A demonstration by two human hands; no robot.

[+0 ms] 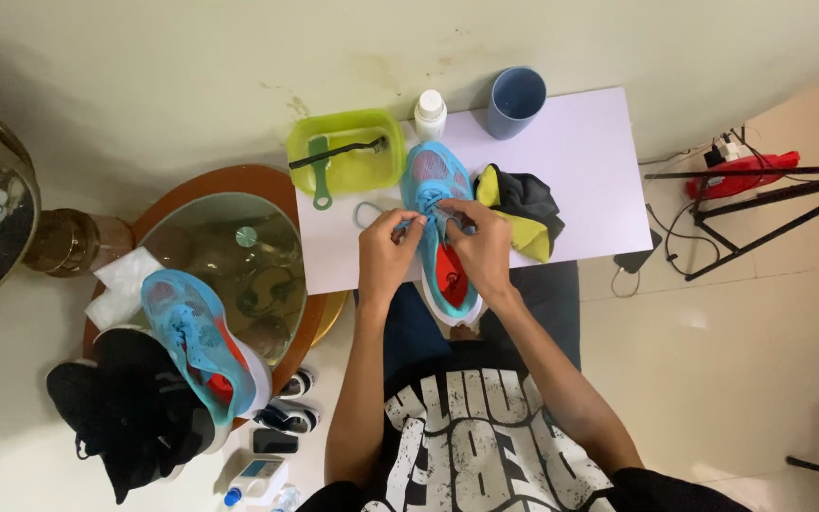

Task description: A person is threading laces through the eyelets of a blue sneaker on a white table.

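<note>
Pinching laces of blue shoe (440,223) between them: left hand (386,248), right hand (479,245).

Brush (326,163) in tub (391,128); cup (516,100) behind

top: black t-shirt with large white distressed block print on the chest | sleeves: short, forearms bare | legs: dark blue trousers | left hand (388,248): no ring, no watch, no glove | right hand (482,248): bare too, wrist without band
</note>
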